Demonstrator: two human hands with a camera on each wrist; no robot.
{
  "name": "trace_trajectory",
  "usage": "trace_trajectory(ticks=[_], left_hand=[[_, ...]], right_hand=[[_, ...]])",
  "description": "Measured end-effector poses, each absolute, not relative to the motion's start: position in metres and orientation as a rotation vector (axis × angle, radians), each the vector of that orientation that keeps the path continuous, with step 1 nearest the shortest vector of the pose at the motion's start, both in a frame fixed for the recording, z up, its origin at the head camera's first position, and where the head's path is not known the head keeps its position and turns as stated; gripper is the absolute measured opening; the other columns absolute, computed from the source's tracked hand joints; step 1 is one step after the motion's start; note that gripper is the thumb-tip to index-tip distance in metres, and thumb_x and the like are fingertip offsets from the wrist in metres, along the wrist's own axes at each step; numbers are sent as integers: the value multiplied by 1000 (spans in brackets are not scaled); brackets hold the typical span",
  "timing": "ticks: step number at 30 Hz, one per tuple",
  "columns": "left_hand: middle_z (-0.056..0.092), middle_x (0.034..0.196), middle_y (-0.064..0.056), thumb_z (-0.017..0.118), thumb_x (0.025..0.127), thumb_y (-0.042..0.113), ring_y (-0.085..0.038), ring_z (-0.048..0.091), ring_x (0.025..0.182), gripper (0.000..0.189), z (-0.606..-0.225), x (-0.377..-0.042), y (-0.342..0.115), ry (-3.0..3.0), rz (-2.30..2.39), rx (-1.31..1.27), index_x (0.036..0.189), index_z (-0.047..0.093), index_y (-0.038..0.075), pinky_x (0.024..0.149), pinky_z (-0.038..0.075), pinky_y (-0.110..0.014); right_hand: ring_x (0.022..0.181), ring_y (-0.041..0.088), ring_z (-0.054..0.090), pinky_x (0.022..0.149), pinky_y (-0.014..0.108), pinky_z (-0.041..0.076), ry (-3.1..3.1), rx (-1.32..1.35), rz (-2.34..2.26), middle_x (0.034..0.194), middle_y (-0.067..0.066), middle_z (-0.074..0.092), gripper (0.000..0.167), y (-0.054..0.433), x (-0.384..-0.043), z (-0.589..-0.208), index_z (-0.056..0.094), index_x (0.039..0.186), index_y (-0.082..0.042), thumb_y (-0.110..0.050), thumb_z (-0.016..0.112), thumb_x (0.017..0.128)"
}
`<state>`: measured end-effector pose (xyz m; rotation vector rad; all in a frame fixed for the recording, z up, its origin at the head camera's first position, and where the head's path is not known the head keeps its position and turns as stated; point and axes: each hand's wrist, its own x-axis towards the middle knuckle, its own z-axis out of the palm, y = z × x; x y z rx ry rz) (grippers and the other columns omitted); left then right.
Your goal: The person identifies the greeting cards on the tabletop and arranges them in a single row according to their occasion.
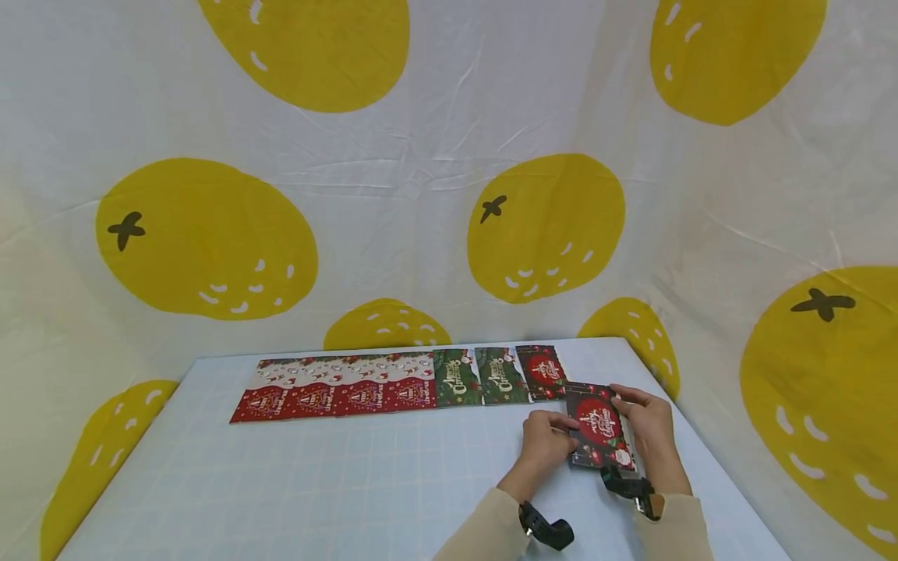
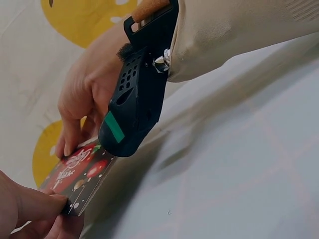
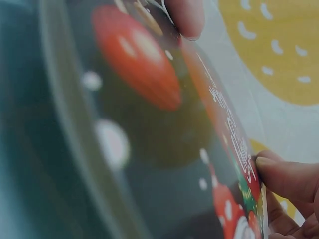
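A dark Merry Christmas card (image 1: 598,427) with a red circle is held over the right part of the table. My left hand (image 1: 547,446) pinches its left edge, thumb on the printed face. On the opposite edge my right hand (image 1: 647,427) grips near the top corner. A pale edge shows below the card's lower right side. In the left wrist view the card (image 2: 75,174) is tilted between both hands, its underside hidden. Seen close up in the right wrist view, the card's printed face (image 3: 149,149) is partly blurred.
Along the table's back edge lies a row of cards: several overlapping red-and-white cards (image 1: 361,393), two green cards (image 1: 457,378) and one dark card with a red circle (image 1: 542,372). The pale gridded table (image 1: 316,483) meets a fruit-print cloth (image 1: 414,257) behind.
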<state>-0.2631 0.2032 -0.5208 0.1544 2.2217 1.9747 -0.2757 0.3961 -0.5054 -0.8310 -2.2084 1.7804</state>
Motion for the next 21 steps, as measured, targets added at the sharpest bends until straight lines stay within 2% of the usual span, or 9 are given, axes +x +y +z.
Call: trace_trajectory(ticks=[9, 17, 21], left_hand=[[68, 81, 4, 78, 73, -15, -8, 52, 59, 31, -521, -263, 201, 2237, 1995, 111, 83, 83, 13, 53, 41, -23], [70, 84, 5, 76, 71, -18, -7, 57, 67, 33, -521, -269, 199, 2234, 2101, 100, 85, 83, 11, 56, 45, -24], [69, 83, 4, 75, 70, -18, -6, 58, 67, 33, -518, -274, 199, 2241, 2153, 88, 85, 83, 10, 57, 47, -23]], right_hand=[[143, 38, 40, 119, 53, 34, -2178, -812, 1839, 153, 21, 50, 40, 399, -277, -510, 63, 144, -4, -11, 62, 105], [138, 35, 45, 113, 47, 42, -2246, -770, 1847, 151, 20, 52, 42, 399, -277, -509, 62, 145, -5, -12, 64, 104], [141, 36, 43, 115, 48, 40, -2276, -721, 1855, 151, 22, 52, 42, 397, -276, -504, 63, 144, -4, -11, 65, 103]])
